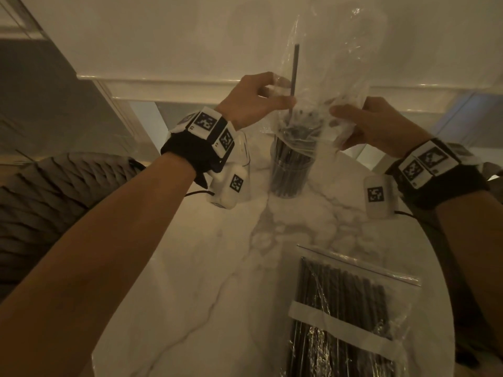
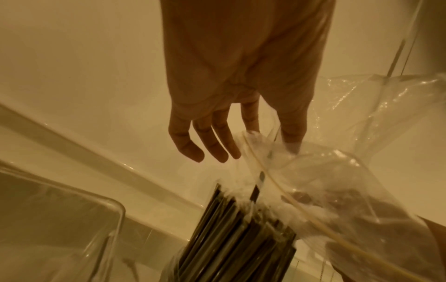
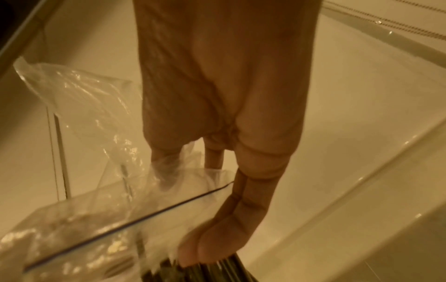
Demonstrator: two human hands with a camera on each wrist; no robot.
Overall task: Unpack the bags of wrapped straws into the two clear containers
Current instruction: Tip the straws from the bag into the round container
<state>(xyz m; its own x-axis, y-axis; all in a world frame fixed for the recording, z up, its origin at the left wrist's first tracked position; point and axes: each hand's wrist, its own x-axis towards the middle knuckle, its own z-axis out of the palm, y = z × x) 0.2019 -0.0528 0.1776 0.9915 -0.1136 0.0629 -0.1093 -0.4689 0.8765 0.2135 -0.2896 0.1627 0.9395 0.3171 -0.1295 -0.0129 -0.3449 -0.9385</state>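
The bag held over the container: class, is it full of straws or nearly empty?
Nearly empty. The raised bag shows one dark straw left inside; the rest stand packed in the container beneath it.

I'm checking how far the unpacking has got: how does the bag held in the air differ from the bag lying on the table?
The held bag is upended over the full cup, gripped by the left hand and right hand; the table bag lies flat, untouched. The held bag is nearly empty, with one straw left; the table bag is packed with straws. Both are clear plastic.
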